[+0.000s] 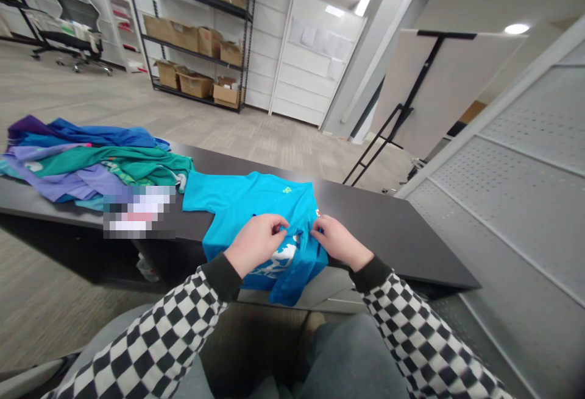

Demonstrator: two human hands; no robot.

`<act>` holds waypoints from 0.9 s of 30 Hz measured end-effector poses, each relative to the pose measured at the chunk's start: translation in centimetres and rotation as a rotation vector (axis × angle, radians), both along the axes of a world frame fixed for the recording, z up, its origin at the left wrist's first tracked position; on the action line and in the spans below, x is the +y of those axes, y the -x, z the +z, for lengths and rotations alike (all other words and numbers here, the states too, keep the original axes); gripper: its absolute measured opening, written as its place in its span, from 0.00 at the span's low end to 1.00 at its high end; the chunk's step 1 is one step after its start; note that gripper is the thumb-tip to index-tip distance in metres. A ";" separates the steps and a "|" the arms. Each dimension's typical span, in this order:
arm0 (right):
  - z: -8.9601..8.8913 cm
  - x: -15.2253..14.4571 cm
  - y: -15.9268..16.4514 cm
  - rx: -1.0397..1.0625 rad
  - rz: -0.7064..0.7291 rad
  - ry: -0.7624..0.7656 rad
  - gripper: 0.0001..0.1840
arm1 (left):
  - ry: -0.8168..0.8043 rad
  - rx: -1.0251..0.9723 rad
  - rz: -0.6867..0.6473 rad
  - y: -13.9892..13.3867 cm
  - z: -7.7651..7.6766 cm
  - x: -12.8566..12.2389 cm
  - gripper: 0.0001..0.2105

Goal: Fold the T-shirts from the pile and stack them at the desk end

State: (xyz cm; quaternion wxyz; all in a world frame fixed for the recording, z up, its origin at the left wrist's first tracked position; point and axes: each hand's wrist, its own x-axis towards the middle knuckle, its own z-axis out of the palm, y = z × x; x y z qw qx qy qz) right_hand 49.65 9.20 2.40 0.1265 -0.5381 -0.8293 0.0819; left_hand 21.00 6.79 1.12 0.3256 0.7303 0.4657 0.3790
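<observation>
A bright blue T-shirt (247, 195) lies partly spread on the dark tabletop, its lower part hanging over the front edge. It bears a white print and a small yellow-green mark. My left hand (259, 239) pinches the fabric near the middle of the shirt, thumb and forefinger close together. To its right, my right hand (339, 239) pinches the shirt's right edge, close to a small red and white spot. Between the two hands the cloth is bunched up. One sleeve stretches out flat to the left.
A heap of purple, green and blue clothes (91, 161) lies on the left of the dark table (379, 222). A blurred-out white and red item (141, 213) is in front of it. Behind stand a shelf rack with cardboard boxes (196, 82), an office chair (75, 18) and a board on a stand (439, 82).
</observation>
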 end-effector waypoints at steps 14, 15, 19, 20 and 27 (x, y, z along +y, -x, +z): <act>1.3 -2.2 1.4 -0.232 -0.012 -0.098 0.11 | -0.049 0.109 -0.003 0.0 -0.5 0.1 0.10; 1.3 -2.3 1.4 -0.233 -0.010 -0.108 0.11 | -0.045 0.107 -0.003 0.1 -0.5 0.1 0.10; 1.3 -2.8 0.9 -0.212 -0.023 -0.135 0.12 | -0.032 0.098 -0.004 0.1 -0.5 0.0 0.10; 1.3 -2.9 0.7 -0.206 -0.028 -0.136 0.12 | -0.031 0.101 -0.004 0.0 -0.5 0.0 0.10; 1.6 -3.4 -0.1 -0.125 -0.052 -0.156 0.13 | -0.021 0.091 -0.001 0.2 -0.2 0.0 0.12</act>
